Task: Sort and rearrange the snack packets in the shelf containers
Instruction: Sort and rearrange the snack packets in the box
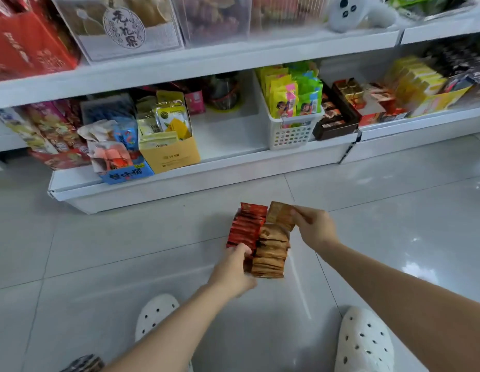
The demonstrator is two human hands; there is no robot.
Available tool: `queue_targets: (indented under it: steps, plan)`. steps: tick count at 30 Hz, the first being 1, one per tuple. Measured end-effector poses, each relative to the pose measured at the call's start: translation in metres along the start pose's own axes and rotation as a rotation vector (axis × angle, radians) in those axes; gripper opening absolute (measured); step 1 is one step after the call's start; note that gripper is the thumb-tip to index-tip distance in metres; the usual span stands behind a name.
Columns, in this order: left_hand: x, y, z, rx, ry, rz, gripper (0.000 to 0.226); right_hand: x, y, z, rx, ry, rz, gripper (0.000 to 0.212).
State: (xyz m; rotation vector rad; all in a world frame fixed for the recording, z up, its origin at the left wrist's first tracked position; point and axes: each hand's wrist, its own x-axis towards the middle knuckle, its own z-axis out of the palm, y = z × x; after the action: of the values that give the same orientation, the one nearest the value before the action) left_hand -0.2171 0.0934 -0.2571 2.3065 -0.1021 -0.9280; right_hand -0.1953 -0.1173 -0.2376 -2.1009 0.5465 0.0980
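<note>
Sorting in progress: two colour-separated rows of snack packets held in front of the lower shelf.

The small red foil snack packets (245,229) stand in one row and the small brown foil snack packets (272,251) in an adjacent row, touching side by side; their container is not clearly visible, and whether it rests on the grey tiled floor (126,237) or is held above it cannot be told. The separation by colour appears largely done. The left hand (234,267) reaches forward, fingers curled on the near end of the red row. The right hand (314,226) pinches a single brown packet (280,214) between thumb and fingers at the far end of the brown row. By judgement, seating this packet and returning the set to the bare section of the white lower shelf (228,130) remain.
</note>
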Motion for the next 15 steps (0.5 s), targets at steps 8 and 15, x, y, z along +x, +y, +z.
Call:
queue_targets:
  steps: [8, 15]
  plan:
    - [0.027, -0.019, 0.035, 0.314, 0.126, 0.117, 0.082, 0.018, 0.043, 0.031, -0.1, -0.104, -0.042, 0.023]
    - [0.048, -0.016, 0.039, 0.472, 0.337, 0.302, 0.073, 0.038, 0.046, 0.038, -0.371, -0.269, -0.088, 0.027]
